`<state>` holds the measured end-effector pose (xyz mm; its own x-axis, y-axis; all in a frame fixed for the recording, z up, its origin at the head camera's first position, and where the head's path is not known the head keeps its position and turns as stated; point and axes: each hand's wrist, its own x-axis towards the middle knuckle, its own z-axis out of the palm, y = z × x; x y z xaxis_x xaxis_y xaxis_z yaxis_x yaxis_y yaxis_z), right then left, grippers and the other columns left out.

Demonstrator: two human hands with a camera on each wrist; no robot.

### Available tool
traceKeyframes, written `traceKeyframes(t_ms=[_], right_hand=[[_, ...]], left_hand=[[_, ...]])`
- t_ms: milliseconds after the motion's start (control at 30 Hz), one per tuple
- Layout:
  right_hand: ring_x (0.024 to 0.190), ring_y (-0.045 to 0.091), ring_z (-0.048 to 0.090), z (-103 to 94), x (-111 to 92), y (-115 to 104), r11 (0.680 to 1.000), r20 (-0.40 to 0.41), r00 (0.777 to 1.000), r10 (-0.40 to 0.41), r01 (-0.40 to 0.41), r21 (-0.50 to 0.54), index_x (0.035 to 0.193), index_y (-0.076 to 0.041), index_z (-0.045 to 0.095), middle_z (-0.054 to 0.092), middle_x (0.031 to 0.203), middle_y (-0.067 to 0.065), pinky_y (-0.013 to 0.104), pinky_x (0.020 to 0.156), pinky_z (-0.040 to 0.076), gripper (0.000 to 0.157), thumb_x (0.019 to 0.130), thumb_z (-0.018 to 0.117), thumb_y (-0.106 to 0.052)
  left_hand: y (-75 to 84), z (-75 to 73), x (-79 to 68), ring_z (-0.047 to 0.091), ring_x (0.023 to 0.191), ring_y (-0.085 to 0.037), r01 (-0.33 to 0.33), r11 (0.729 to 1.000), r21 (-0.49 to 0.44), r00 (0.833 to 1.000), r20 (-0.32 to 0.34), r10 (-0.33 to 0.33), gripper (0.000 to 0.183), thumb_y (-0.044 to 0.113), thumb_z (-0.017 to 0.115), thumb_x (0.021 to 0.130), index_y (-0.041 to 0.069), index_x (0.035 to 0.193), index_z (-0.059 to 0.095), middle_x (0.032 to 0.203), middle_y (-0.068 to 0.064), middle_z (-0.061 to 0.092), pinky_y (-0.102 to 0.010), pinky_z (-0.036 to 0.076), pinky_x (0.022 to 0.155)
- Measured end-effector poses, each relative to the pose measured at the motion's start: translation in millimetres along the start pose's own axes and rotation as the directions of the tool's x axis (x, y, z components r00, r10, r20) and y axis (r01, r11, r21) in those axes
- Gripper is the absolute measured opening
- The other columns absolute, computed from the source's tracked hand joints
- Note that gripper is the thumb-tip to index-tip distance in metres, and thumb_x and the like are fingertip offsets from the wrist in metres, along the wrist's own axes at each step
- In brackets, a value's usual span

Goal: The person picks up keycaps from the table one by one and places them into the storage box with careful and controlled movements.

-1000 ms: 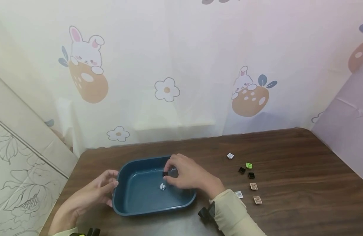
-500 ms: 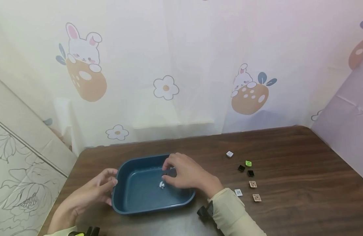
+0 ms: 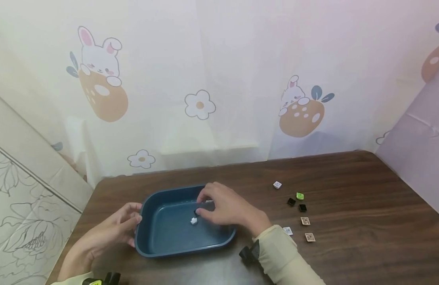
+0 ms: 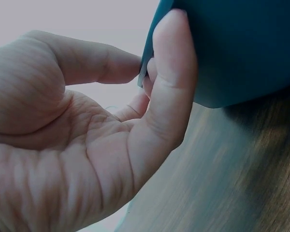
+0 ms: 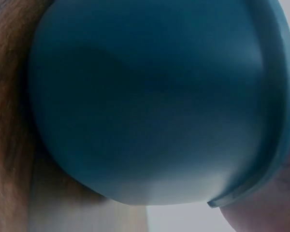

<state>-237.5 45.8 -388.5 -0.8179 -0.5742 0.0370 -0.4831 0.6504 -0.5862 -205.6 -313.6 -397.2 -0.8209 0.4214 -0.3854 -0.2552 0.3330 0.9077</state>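
My left hand (image 3: 114, 227) grips the left end of a dark blue tray (image 3: 149, 253), with thumb and fingers at its rim, also seen in the left wrist view. Over the tray's right part, my right hand (image 3: 226, 206) reaches down inside and pinches a small black keycap (image 3: 196, 212) low near the floor, mostly hidden by thumb and fingertips. Just below these fingertips a white keycap (image 3: 193, 221) lies on the tray floor. Behind the right hand's fingers a bit of something pale (image 3: 209, 201) shows. In the right wrist view the tray's wall (image 5: 150, 96) fills most of the picture.
Right of the tray, several loose keycaps lie on the dark wooden table (image 3: 365, 221): white (image 3: 277, 185), green (image 3: 300, 196), black (image 3: 291, 202), beige (image 3: 305, 221) and another white one (image 3: 287, 230) by the right sleeve. A printed curtain (image 3: 233, 79) hangs behind.
My right hand has lowered the black keycap toward the tray floor. The white keycap in the tray now lies turned differently. My left hand stays at the rim, and the head view has shifted slightly.
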Motion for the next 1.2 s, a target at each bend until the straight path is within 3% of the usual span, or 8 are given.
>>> traceKeyframes(t_ms=[533,800,967,1200], right_hand=[[0.117,0.023,0.060,-12.7,-11,5,0.998,-0.029,0.999,0.030,-0.029,0.057,0.119,-0.015,0.073,0.070,0.120,0.003,0.046,0.102,0.055,0.029,0.097,0.076,-0.033],[0.114,0.018,0.060,-23.6,-16,8,0.999,-0.063,0.997,0.043,-0.042,0.015,0.118,-0.017,0.072,0.068,0.118,-0.003,0.043,0.101,0.056,0.027,0.096,0.076,-0.033],[0.111,0.018,0.062,-32.3,-25,12,0.999,-0.089,0.995,0.042,-0.044,-0.021,0.118,-0.018,0.072,0.070,0.118,-0.001,0.042,0.098,0.057,0.026,0.096,0.077,-0.030],[0.111,0.015,0.062,-41.2,-40,21,0.998,-0.097,0.994,0.047,-0.051,-0.043,0.118,-0.018,0.072,0.068,0.117,-0.004,0.041,0.098,0.057,0.025,0.096,0.078,-0.028]], left_hand=[[-4.7,2.8,0.9,0.064,0.102,-0.025,-0.011,1.000,-0.014,1.000,0.009,0.011,0.056,0.024,0.053,0.111,-0.002,0.150,0.022,0.125,-0.015,0.050,-0.039,0.063,0.075],[0.9,3.6,4.3,0.065,0.101,-0.024,-0.020,1.000,-0.010,1.000,0.005,0.020,0.053,0.023,0.054,0.111,-0.002,0.148,0.026,0.126,-0.017,0.049,-0.040,0.063,0.074],[1.3,3.5,5.5,0.064,0.099,-0.024,-0.025,1.000,-0.004,1.000,0.000,0.025,0.052,0.023,0.054,0.110,-0.001,0.147,0.026,0.123,-0.016,0.050,-0.040,0.063,0.074],[1.1,-0.4,-0.1,0.065,0.099,-0.023,-0.006,1.000,0.001,1.000,-0.025,0.006,0.056,0.024,0.055,0.110,0.000,0.150,0.024,0.125,-0.015,0.051,-0.040,0.063,0.074]])
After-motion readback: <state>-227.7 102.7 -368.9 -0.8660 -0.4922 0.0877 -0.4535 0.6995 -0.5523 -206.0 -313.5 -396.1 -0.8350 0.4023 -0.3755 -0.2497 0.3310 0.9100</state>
